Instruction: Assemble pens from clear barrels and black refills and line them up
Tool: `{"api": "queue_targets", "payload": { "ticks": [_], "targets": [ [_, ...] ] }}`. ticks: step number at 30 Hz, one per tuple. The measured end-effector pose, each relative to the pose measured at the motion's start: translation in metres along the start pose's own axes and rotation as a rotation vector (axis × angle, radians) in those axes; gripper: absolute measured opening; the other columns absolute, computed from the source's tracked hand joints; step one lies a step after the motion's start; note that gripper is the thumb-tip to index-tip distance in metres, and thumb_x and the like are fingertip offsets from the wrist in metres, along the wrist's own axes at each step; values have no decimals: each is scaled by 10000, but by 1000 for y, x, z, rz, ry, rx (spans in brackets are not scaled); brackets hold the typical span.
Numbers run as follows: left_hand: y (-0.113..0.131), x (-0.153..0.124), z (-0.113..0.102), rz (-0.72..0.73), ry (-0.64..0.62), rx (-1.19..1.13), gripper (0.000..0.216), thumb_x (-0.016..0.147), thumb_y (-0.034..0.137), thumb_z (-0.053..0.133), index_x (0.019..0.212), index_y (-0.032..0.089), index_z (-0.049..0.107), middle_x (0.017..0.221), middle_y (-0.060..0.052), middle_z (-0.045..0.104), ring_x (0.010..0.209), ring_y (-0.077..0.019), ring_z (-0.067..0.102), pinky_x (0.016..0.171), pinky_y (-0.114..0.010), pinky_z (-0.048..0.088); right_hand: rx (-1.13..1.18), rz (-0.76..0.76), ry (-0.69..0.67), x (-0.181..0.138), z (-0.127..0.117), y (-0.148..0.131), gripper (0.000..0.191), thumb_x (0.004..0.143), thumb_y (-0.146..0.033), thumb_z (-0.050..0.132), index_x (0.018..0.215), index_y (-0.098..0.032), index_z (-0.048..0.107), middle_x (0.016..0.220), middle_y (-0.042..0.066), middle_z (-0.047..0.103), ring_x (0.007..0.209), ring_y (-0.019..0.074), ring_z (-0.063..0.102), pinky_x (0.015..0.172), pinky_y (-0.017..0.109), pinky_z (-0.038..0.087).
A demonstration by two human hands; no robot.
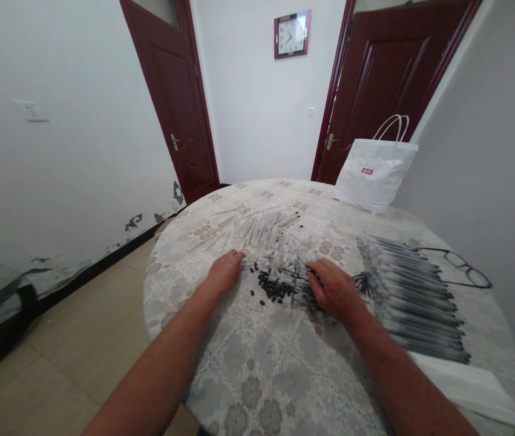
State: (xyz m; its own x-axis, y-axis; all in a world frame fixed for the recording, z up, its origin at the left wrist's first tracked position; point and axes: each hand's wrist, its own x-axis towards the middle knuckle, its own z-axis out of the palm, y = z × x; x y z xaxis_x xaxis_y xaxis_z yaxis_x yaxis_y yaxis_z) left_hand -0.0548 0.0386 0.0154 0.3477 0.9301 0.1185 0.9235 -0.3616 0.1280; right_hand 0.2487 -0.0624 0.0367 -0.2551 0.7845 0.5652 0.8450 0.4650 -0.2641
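My left hand rests at the left edge of the pile of pen parts, fingers drawn together; whatever is between them is too small to make out. My right hand is over the dark, thin pen refills, its thumb and fingers pinched on what looks like one refill. Small black pen caps lie heaped between the hands. Behind them spreads a loose pile of clear pen barrels, with small whitish pieces in front.
Many assembled-looking pens lie in a row at the right, beside eyeglasses. A white paper bag stands at the table's back right. A white sheet lies near the right edge. A patterned cloth covers the round table.
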Motion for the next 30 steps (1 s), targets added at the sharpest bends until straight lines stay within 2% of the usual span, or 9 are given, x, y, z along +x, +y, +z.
{"api": "queue_targets", "payload": {
  "ticks": [5, 8, 12, 14, 16, 19, 21, 26, 30],
  "targets": [
    [-3, -8, -11, -65, -61, 86, 242, 928, 215, 443, 1005, 186, 671, 1026, -137, 648, 979, -263, 623, 807, -335, 441, 40, 2, 35, -1, 1, -1, 280, 1006, -277, 402, 1183, -192, 602, 1046, 114, 661, 990, 232, 615, 929, 355, 484],
    [5, -14, -20, -62, -15, -14, 190, 909, 216, 471, 982, 175, 642, 1011, -141, 651, 970, -263, 609, 811, -350, 442, 78, 14, 67, -1, 0, -3, 325, 1006, -275, 393, 1276, -202, 558, 1108, 123, 660, 1031, 238, 616, 946, 370, 484],
    [32, -23, -40, -29, 86, -554, 196, 921, 310, 490, 1034, 189, 595, 902, -68, 658, 841, -204, 611, 766, -321, 460, 187, 49, 148, -1, -2, -9, 361, 1000, -270, 392, 1326, -200, 527, 1140, 123, 654, 1065, 232, 612, 977, 371, 471],
    [53, -27, -49, -54, 84, -946, 314, 908, 362, 522, 1164, 184, 558, 869, -44, 655, 741, -177, 610, 666, -290, 469, 281, 130, 187, 0, -2, -13, 349, 991, -289, 418, 1309, -213, 542, 1109, 103, 657, 1016, 216, 622, 949, 359, 481],
    [75, -30, -53, -75, 86, -1289, 455, 883, 387, 580, 1290, 195, 512, 918, -50, 672, 729, -164, 621, 627, -267, 472, 434, 248, 221, 2, 0, -16, 343, 975, -316, 461, 1294, -228, 549, 1020, 65, 658, 885, 186, 627, 844, 326, 508],
    [103, -30, -49, -130, 80, -1652, 526, 839, 404, 668, 1303, 205, 520, 984, -69, 686, 756, -152, 643, 673, -271, 506, 801, 383, 250, 6, 6, -17, 356, 944, -343, 523, 1287, -246, 522, 866, 4, 632, 627, 127, 548, 583, 247, 474],
    [113, -28, -41, -145, 97, -1786, 572, 815, 376, 711, 1324, 219, 503, 988, -68, 684, 759, -151, 649, 671, -272, 520, 1026, 433, 258, 8, 10, -16, 369, 919, -355, 568, 1269, -254, 509, 829, -13, 636, 546, 109, 495, 478, 218, 413],
    [109, -23, -19, -154, 70, -1922, 649, 771, 310, 765, 1349, 251, 476, 955, -55, 674, 760, -179, 670, 632, -315, 571, 1245, 510, 284, 10, 15, -11, 409, 866, -364, 651, 1240, -248, 535, 830, -2, 678, 557, 112, 522, 446, 201, 411],
    [96, -20, -7, -215, 168, -2002, 563, 754, 276, 777, 1229, 248, 476, 949, -39, 678, 772, -193, 697, 616, -318, 587, 1312, 579, 314, 10, 16, -10, 402, 828, -358, 698, 1180, -242, 541, 825, -1, 701, 558, 111, 559, 442, 196, 433]
  ]
}}
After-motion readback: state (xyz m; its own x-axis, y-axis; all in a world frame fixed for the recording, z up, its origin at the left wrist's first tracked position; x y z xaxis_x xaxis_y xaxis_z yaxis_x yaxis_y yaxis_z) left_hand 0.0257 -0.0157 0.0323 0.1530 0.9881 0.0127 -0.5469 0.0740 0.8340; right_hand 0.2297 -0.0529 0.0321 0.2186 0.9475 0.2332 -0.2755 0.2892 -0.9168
